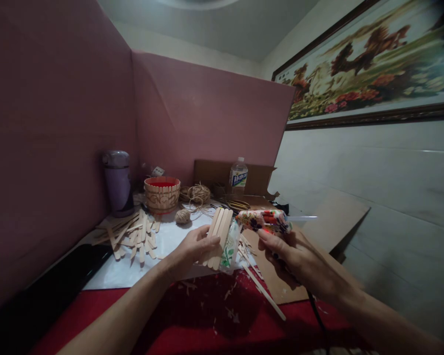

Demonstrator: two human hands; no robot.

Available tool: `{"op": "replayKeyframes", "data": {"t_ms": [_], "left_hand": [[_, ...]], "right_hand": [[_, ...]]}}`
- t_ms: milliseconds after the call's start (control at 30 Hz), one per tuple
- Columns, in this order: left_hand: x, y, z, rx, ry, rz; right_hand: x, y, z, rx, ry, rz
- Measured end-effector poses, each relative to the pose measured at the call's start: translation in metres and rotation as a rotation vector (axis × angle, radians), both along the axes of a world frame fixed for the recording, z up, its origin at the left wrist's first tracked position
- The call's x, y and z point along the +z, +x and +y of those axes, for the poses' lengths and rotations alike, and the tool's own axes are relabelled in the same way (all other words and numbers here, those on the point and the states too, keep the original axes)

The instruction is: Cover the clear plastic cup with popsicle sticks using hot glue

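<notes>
My left hand (190, 246) grips several wooden craft sticks (218, 236) laid side by side, thumb across their near face. In my right hand (290, 254) is a hot glue gun (261, 220) with a flowery pattern, its tip pointing left at the sticks' upper right edge. Whether the tip touches them I cannot tell. A clear glue stick (305, 218) juts from the gun's back, and a dark cord (318, 315) hangs below. Behind the held sticks shows a clear plastic packet with green print (228, 251).
Loose craft sticks (140, 236) lie piled at left; others (262, 291) lie on cardboard (281, 286) at right. Behind stand a purple flask (118, 185), a stick-sided basket (162, 197), twine (200, 194), a twine ball (182, 216) and a bottle (239, 177). Scraps litter the red cloth (207, 320).
</notes>
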State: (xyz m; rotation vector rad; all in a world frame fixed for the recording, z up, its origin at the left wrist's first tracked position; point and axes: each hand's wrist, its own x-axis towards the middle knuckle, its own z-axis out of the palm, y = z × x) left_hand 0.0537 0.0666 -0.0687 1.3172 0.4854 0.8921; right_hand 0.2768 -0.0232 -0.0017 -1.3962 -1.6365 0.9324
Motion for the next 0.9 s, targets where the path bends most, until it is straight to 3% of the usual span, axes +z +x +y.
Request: {"op": "replayKeyframes", "data": {"t_ms": [233, 567, 700, 800, 900], "left_hand": [[0.006, 0.001, -0.005, 0.013, -0.009, 0.011], [0.005, 0.001, -0.005, -0.017, -0.014, -0.019], [0.005, 0.002, -0.005, -0.014, -0.047, -0.026], [0.007, 0.002, -0.007, 0.003, -0.066, -0.041], [0.014, 0.001, -0.011, 0.022, -0.08, -0.054]], "right_hand": [[0.008, -0.005, 0.001, 0.027, 0.002, 0.074], [0.003, -0.003, 0.002, 0.045, -0.001, 0.07], [0.008, -0.007, 0.003, 0.049, 0.061, 0.159], [0.013, 0.0, 0.01, -0.025, 0.179, 0.229], [0.011, 0.022, 0.026, -0.154, 0.268, 0.122]]}}
